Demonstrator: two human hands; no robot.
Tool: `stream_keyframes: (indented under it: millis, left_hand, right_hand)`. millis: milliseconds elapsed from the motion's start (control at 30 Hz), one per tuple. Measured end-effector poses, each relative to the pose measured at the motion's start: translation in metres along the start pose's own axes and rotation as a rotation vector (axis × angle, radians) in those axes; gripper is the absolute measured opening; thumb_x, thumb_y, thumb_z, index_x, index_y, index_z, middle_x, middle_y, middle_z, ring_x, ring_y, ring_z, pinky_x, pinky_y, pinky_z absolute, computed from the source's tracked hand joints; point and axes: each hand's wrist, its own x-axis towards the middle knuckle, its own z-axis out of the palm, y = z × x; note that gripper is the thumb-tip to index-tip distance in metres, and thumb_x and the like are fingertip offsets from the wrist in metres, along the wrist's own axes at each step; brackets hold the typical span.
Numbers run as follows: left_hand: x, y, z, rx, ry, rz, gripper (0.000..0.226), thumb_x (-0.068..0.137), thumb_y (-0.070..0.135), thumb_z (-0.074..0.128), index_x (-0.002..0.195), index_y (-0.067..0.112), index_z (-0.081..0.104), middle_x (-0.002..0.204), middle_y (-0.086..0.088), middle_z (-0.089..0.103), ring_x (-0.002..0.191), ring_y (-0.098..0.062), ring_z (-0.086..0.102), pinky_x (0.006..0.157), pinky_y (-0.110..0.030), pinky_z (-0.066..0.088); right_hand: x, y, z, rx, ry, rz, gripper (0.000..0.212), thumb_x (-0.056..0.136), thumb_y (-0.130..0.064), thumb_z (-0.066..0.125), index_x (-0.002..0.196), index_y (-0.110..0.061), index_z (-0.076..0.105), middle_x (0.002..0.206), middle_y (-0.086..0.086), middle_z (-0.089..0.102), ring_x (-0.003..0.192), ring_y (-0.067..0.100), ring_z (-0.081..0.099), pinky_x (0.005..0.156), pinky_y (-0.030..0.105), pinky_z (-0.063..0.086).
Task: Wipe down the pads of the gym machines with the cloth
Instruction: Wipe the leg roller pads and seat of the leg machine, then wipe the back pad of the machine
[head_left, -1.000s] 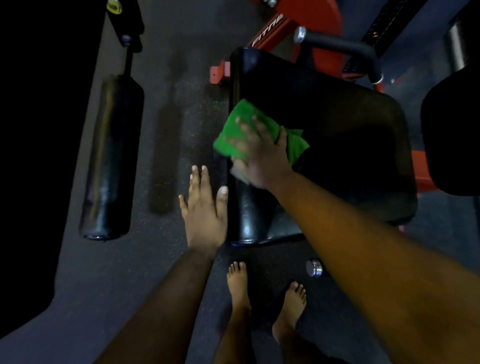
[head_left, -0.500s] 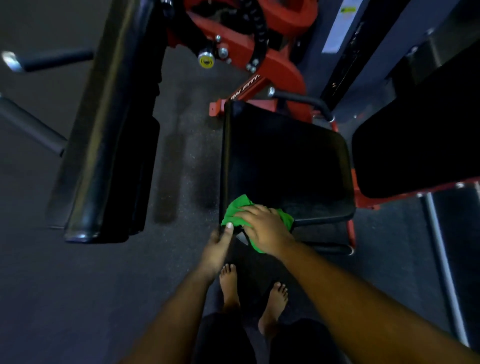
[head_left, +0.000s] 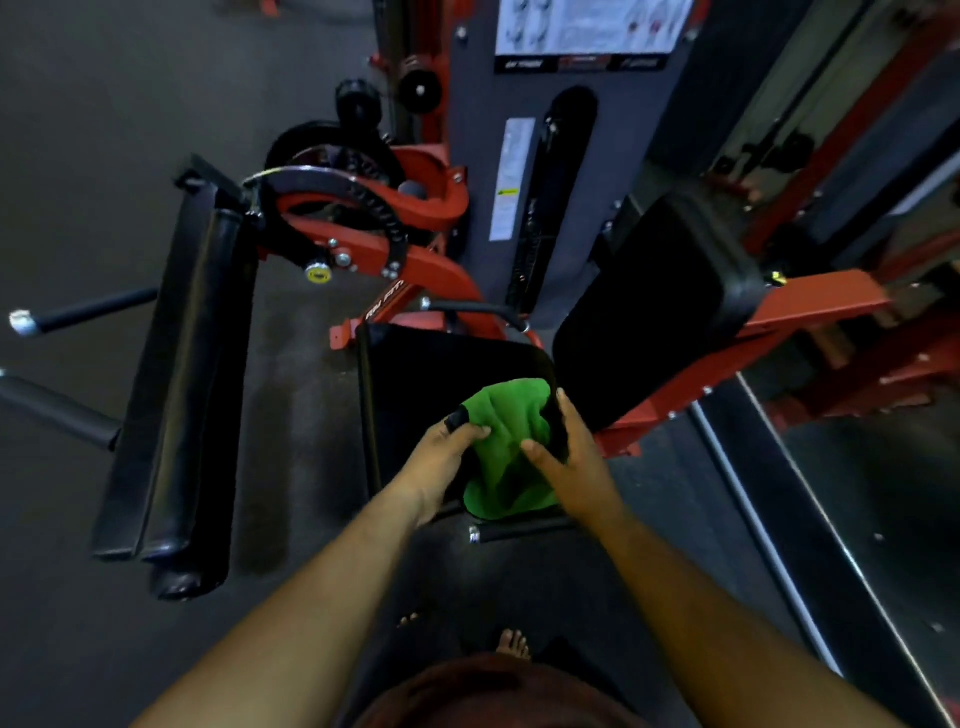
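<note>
A green cloth (head_left: 506, 441) hangs spread between both hands above the black seat pad (head_left: 415, 384) of a red gym machine. My left hand (head_left: 441, 457) pinches the cloth's left edge with thumb and fingers. My right hand (head_left: 574, 462) holds its right side, thumb on the front of the fabric and fingers behind it. The black back pad (head_left: 660, 301) stands upright just right of the seat. A long black leg pad (head_left: 182, 374) with a roller lies to the left.
The grey weight-stack tower (head_left: 519, 156) rises behind the seat. Red frame arms (head_left: 810, 301) run to the right. Two black handle bars (head_left: 78, 312) stick out at the far left. A metal floor rail (head_left: 753, 519) runs along the right. My bare feet (head_left: 511, 644) stand below.
My right hand lifted the cloth off the seat's front edge, and my left hand took hold of its other side. The view pulled back and up, and more of the machine shows.
</note>
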Motion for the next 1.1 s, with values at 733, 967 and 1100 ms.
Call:
stream_keyframes:
  millis: [733, 967, 1100]
  left_hand:
    - [0.125, 0.113, 0.161, 0.516, -0.08, 0.484, 0.028, 0.088, 0.041, 0.069, 0.101, 0.016, 0.066, 0.096, 0.001, 0.072, 0.092, -0.015, 0.068, 0.083, -0.029, 0.053]
    - [0.199, 0.126, 0.241, 0.52, -0.049, 0.439, 0.019, 0.099, 0.034, 0.062, 0.11, 0.02, 0.058, 0.105, 0.001, 0.066, 0.101, -0.022, 0.064, 0.086, -0.037, 0.051]
    - [0.239, 0.105, 0.234, 0.622, -0.038, 0.29, 0.029, 0.102, 0.036, 0.057, 0.124, 0.017, 0.053, 0.118, -0.008, 0.065, 0.111, -0.028, 0.063, 0.093, -0.04, 0.052]
  right_hand:
    - [0.084, -0.071, -0.199, -0.06, 0.66, 0.067, 0.046, 0.09, -0.026, 0.077, 0.128, -0.021, 0.052, 0.083, -0.005, 0.063, 0.069, 0.0, 0.06, 0.066, 0.027, 0.045]
    - [0.156, -0.054, -0.247, -0.602, 0.795, -0.121, 0.054, 0.099, -0.029, 0.058, 0.149, -0.019, 0.04, 0.155, 0.008, 0.043, 0.142, 0.029, 0.04, 0.113, 0.055, 0.037]
    - [0.162, 0.01, -0.208, -1.055, 0.399, -0.004, 0.075, 0.096, -0.057, 0.038, 0.161, -0.02, 0.026, 0.17, 0.008, 0.016, 0.157, 0.029, 0.008, 0.119, 0.069, 0.013]
